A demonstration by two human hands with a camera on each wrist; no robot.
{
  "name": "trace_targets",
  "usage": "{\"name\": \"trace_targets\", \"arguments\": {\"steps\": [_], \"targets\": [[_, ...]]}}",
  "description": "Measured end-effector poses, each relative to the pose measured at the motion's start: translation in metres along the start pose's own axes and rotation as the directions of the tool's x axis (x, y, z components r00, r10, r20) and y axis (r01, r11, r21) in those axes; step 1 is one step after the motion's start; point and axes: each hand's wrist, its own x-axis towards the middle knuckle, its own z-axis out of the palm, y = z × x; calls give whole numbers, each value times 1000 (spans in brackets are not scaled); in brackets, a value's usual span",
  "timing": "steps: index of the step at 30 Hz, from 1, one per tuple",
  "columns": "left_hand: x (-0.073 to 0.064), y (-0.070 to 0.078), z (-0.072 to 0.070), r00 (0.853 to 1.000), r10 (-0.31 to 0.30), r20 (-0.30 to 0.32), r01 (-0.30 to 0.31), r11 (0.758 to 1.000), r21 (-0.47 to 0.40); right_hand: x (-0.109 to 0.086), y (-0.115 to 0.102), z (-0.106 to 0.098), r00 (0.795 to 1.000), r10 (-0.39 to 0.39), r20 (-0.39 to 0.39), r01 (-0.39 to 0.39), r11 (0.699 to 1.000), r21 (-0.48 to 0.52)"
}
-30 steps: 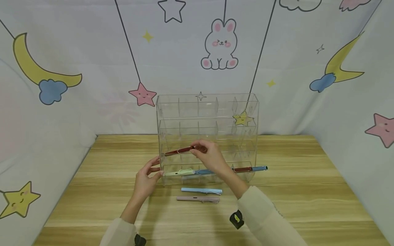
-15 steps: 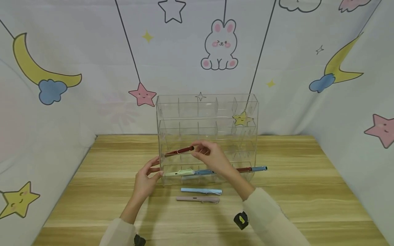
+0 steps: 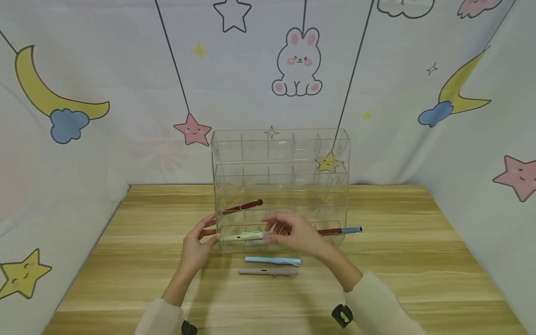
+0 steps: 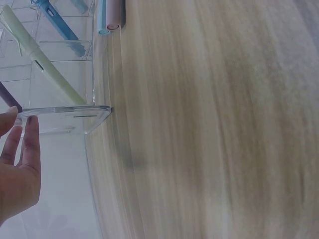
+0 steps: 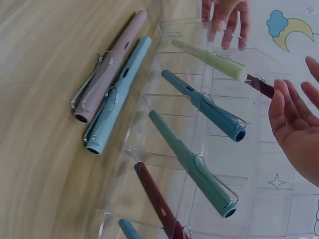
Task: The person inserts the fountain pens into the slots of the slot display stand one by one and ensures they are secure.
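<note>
A clear acrylic pen rack (image 3: 347, 181) with tiered compartments stands on the table. My left hand (image 3: 200, 243) grips its left side wall between thumb and fingers. A dark red pen (image 3: 250, 204) leans in the leftmost compartment of the tier above the bottom one. Along the bottom tier lean a light green pen (image 3: 243, 236), a blue pen (image 5: 212, 112), a green pen (image 5: 194, 169), another dark red pen (image 5: 158, 199) and a second blue pen (image 3: 351, 230). My right hand (image 3: 298, 233) holds nothing, fingers loosely bent, in front of the bottom tier.
In front of the rack, a light blue pen (image 3: 272, 261) and a pink pen (image 3: 268, 272) lie side by side on the wooden table (image 3: 385, 270). A white printed curtain (image 3: 243, 83) hangs close behind the rack.
My right hand has let go of the dark red pen, which stays in the upper compartment, and has moved down and slightly right. My left hand keeps its grip on the rack.
</note>
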Motion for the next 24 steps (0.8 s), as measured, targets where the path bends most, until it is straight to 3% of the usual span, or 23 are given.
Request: {"name": "trace_targets", "arguments": {"steps": [5, 9, 15, 19, 24], "targets": [[0, -2, 0, 1000, 5, 0, -5, 1000, 1, -18, 8, 6, 988, -4, 157, -3, 999, 39], [0, -2, 0, 1000, 13, 4, -13, 1000, -6, -35, 22, 12, 979, 0, 205, -3, 1000, 15], [1, -3, 0, 1000, 8, -1, -8, 1000, 2, -59, 54, 23, 990, 18, 143, -6, 996, -85], [1, -4, 0, 1000, 3, 2, -3, 1000, 18, -73, 70, 30, 995, 70, 67, -57, 983, -176], [0, -4, 0, 1000, -5, 11, 5, 1000, 27, -82, 82, 36, 995, 97, 4, -94, 973, -211]]}}
